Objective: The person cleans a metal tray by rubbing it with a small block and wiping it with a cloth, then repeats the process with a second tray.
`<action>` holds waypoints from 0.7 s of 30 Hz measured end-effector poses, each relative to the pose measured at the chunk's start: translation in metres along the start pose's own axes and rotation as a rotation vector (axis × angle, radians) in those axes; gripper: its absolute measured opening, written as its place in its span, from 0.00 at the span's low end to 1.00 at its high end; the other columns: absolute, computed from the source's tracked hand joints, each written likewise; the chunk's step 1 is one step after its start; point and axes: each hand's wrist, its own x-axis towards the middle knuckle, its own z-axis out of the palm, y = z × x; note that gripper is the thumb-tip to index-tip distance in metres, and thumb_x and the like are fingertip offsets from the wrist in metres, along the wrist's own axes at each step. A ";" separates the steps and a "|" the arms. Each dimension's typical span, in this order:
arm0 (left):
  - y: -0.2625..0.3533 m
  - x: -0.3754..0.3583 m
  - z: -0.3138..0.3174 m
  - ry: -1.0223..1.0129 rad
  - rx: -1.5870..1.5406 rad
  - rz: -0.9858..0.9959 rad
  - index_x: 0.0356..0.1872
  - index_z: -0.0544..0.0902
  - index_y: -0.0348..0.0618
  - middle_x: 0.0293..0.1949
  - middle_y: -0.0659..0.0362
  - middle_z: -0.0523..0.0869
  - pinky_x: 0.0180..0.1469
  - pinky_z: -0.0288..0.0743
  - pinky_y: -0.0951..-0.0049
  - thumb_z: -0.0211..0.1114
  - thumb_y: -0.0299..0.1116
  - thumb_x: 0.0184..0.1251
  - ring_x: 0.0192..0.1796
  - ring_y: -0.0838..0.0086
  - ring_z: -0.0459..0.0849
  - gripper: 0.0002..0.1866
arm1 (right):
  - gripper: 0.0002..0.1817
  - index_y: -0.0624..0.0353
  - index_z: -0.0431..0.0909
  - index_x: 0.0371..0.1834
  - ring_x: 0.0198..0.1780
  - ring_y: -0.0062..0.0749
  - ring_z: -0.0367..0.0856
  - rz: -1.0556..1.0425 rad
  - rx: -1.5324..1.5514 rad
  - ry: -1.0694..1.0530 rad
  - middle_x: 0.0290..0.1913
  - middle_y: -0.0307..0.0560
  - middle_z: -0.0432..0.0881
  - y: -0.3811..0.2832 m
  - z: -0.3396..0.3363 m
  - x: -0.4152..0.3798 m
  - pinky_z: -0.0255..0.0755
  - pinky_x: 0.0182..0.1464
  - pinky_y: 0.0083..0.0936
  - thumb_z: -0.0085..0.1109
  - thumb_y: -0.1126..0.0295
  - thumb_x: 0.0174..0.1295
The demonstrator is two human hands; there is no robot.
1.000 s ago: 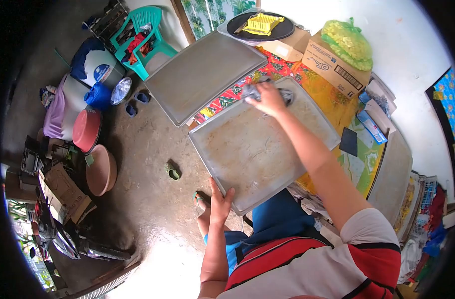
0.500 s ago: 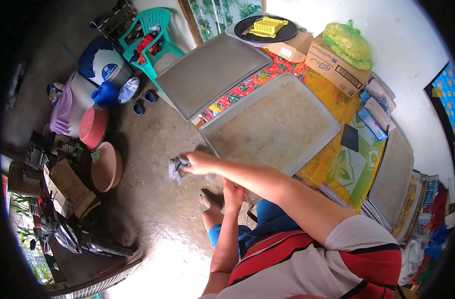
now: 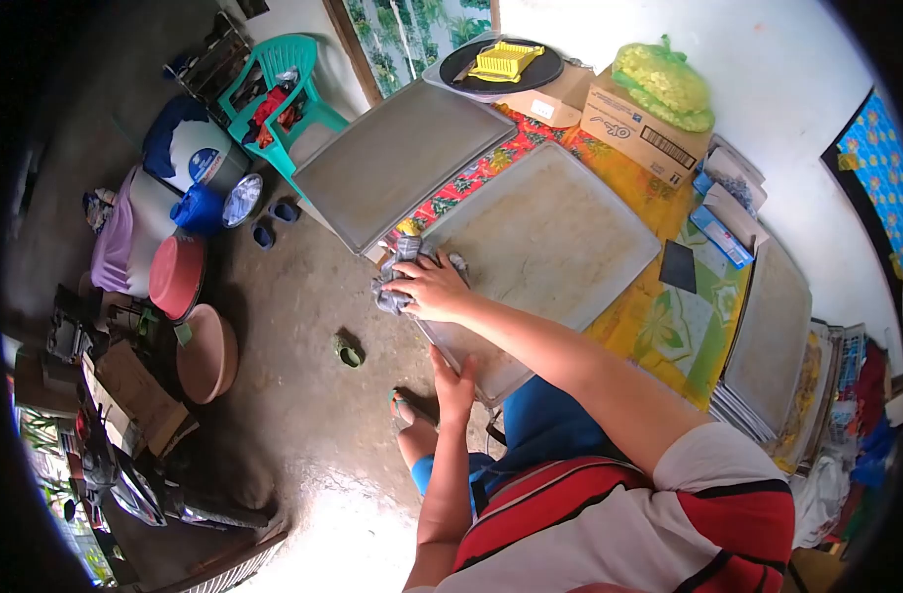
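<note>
A worn metal baking tray point(image 3: 560, 227) lies on the table in front of me, its near-left corner jutting over the edge. My right hand point(image 3: 434, 289) is closed around a crumpled grey checked cloth point(image 3: 400, 272), pressed at the tray's left rim. Lower down, my left hand point(image 3: 454, 387) grips the tray's near-left edge, thumb on one side and fingers on the other. A second, darker tray point(image 3: 402, 158) lies just beyond the first one.
Cardboard boxes point(image 3: 637, 128) and a green bag of yellow pieces point(image 3: 664, 84) stand at the back. More trays point(image 3: 768, 336) are stacked at right. Basins point(image 3: 207, 353), a green chair point(image 3: 279, 94), slippers point(image 3: 285, 211) and a motorbike point(image 3: 125, 465) occupy the floor at left.
My right hand has brought the cloth from over the floor up to the tray's left rim. My left hand stays at the tray edge, its fingers a little more spread. The view has shifted slightly.
</note>
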 end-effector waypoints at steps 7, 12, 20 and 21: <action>0.022 -0.009 0.000 0.128 -0.062 -0.104 0.62 0.64 0.37 0.36 0.56 0.84 0.39 0.70 0.77 0.63 0.27 0.67 0.36 0.77 0.78 0.25 | 0.24 0.44 0.78 0.57 0.66 0.40 0.68 0.263 -0.167 0.183 0.64 0.40 0.71 0.085 -0.014 0.014 0.53 0.67 0.61 0.62 0.57 0.55; 0.010 -0.008 0.000 0.204 0.084 -0.042 0.52 0.68 0.33 0.35 0.51 0.83 0.40 0.72 0.73 0.65 0.31 0.66 0.36 0.73 0.79 0.20 | 0.27 0.44 0.72 0.62 0.69 0.39 0.66 0.565 -0.325 0.180 0.66 0.42 0.70 0.194 -0.064 -0.008 0.57 0.67 0.57 0.60 0.49 0.60; 0.031 -0.014 0.013 0.297 -0.019 -0.075 0.43 0.73 0.37 0.33 0.61 0.79 0.38 0.68 0.76 0.66 0.33 0.66 0.34 0.77 0.73 0.13 | 0.30 0.43 0.66 0.69 0.68 0.41 0.67 0.744 -0.362 0.103 0.68 0.45 0.68 0.272 -0.110 -0.031 0.48 0.73 0.55 0.49 0.44 0.66; 0.027 -0.013 0.015 0.315 -0.049 -0.063 0.42 0.74 0.37 0.33 0.61 0.79 0.38 0.67 0.76 0.66 0.33 0.66 0.33 0.78 0.73 0.13 | 0.31 0.43 0.66 0.69 0.68 0.42 0.67 0.743 -0.369 0.112 0.68 0.45 0.68 0.272 -0.110 -0.032 0.48 0.73 0.55 0.49 0.43 0.66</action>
